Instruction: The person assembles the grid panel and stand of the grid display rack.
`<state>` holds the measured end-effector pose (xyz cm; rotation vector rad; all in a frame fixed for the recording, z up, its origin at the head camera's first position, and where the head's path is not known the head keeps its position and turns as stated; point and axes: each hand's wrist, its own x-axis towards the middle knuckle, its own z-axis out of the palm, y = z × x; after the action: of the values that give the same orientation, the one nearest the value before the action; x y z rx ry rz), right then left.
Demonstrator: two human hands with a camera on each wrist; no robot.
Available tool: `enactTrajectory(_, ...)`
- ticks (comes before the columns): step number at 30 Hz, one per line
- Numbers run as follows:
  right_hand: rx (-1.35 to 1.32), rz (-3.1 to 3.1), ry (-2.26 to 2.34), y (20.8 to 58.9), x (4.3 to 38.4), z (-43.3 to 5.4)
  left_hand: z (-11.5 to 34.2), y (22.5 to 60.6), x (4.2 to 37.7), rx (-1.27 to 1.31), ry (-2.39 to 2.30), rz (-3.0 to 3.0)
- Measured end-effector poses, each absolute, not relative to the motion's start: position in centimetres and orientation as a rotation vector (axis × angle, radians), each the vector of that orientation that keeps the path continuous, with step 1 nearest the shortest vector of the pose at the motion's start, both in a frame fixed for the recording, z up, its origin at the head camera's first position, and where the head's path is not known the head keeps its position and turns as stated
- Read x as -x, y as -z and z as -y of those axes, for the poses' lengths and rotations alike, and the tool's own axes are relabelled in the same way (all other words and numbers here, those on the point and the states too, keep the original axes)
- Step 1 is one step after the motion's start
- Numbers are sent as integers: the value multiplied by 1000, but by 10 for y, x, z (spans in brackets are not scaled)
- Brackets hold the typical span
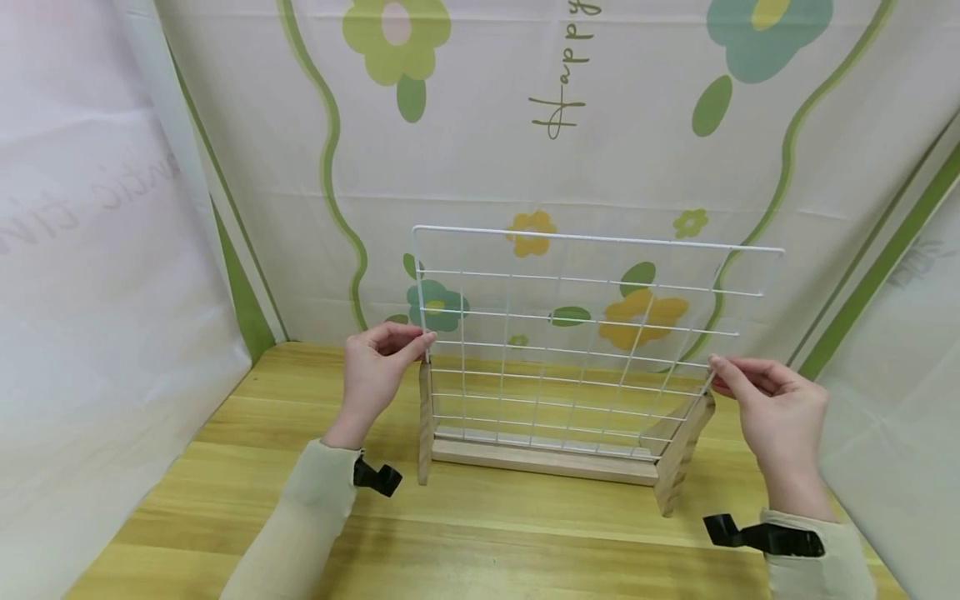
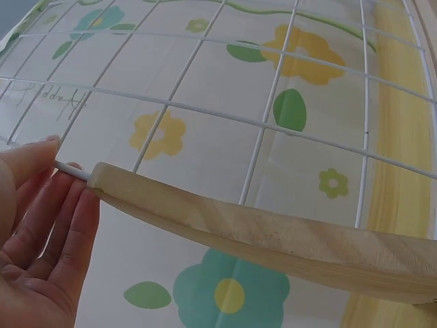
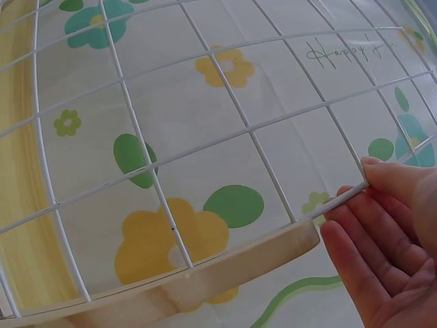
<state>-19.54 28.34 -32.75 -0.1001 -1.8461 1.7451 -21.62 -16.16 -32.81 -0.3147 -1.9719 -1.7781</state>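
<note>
A white wire grid panel (image 1: 577, 352) stands upright between the two side pieces of a wooden stand (image 1: 543, 463). My left hand (image 1: 381, 367) pinches the panel's left edge wire between thumb and fingers, just above the top of the left wooden side piece (image 1: 425, 421). On the other side, my right hand (image 1: 780, 410) pinches the right edge wire above the right wooden side piece (image 1: 684, 450). Both wrist views show this hold close up, the left hand (image 2: 41, 225) and the right hand (image 3: 386, 239) each beside a wooden end.
The stand rests on a wood-grain table (image 1: 480, 542). Behind it hangs a white cloth (image 1: 465, 167) printed with flowers and green wavy lines. More white cloth walls flank the table at left (image 1: 97, 250) and right (image 1: 900, 350). A black strap mount is on each wrist.
</note>
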Motion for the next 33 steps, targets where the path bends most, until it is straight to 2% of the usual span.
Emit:
enactTrajectory(22,180,1894,-1768,340,203,-276,167,328,207,291,1662,2058)
enactTrajectory(33,148,1895,-1733,343,207,-278,175,359,231,293,1658,2047)
